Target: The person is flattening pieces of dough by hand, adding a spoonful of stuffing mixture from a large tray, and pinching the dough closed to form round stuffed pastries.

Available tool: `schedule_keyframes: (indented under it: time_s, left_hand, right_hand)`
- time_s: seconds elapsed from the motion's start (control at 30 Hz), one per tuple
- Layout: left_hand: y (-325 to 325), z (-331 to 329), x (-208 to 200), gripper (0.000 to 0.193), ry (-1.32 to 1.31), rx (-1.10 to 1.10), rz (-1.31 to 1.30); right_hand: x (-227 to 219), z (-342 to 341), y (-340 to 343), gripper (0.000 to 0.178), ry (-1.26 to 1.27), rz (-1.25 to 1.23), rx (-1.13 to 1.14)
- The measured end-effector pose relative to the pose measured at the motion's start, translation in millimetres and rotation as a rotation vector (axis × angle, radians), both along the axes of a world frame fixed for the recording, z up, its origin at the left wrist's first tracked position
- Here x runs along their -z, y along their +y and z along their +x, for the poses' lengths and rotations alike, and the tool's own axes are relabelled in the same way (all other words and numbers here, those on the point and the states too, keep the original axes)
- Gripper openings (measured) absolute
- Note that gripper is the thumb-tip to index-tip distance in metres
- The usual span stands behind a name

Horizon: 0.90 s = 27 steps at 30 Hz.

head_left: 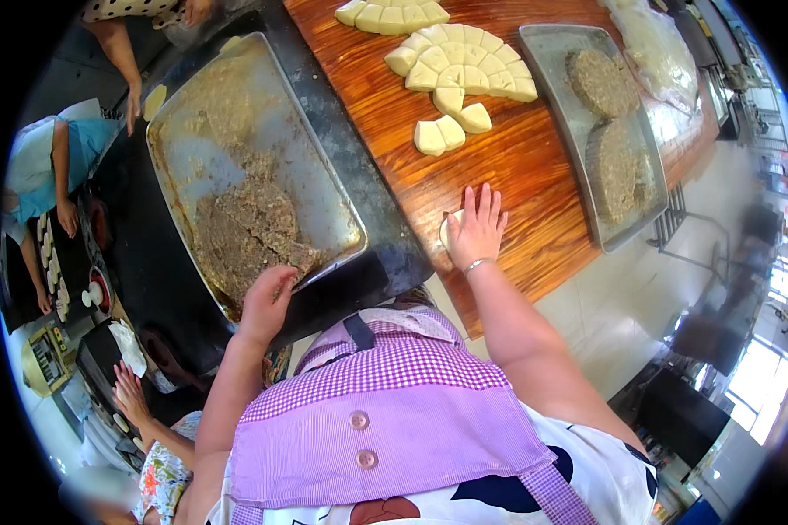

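Note:
My left hand [270,302] is at the near edge of a brown, crumbly filling [245,232], its fingers closed together. Whether a pinch of filling is between them I cannot make out. The filling is heaped in the near part of a large metal tray [331,188]. On the wooden table [385,162], my right hand [479,229] lies flat with fingers stretched out, pressing a pale dough piece [444,234]; most of that piece is hidden under the palm. Beyond it sit two joined dough pieces [439,136] and a fan of cut dough pieces [473,63].
A second metal tray [586,162] at the right holds two round brown masses [604,83]. Behind it lies a clear plastic bag [656,57]. More dough pieces [394,15] are at the far edge. Other people's hands [132,394] work along the left side around a black surface [123,210].

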<state>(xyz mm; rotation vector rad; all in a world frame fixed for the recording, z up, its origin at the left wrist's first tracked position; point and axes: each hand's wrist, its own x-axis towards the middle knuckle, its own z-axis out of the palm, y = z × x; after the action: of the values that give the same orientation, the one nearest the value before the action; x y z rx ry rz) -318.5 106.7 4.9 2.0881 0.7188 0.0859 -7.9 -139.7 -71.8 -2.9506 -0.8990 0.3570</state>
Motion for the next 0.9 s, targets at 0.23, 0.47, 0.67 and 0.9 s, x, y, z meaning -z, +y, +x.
schedule_keyframes:
  time_s: [0.23,0.47,0.67,0.9]
  left_hand:
    - [-4,14,-10,0.021,0.037,0.106,-0.014]
    - [-7,6,-4,0.024,0.040,0.118,-0.020]
    - [-14,4,-12,0.025,0.100,0.137,-0.064]
    - [-14,-2,-18,0.025,0.014,0.079,-0.029]
  right_hand:
    - [-1,-33,-6,0.079,0.078,-0.040,-0.231]
    - [-7,-48,-9,0.086,0.169,-0.081,-0.345]
    - [-19,-28,-15,0.083,0.209,0.030,-0.158]
    - [8,-7,-44,0.068,-0.050,0.447,-0.070]
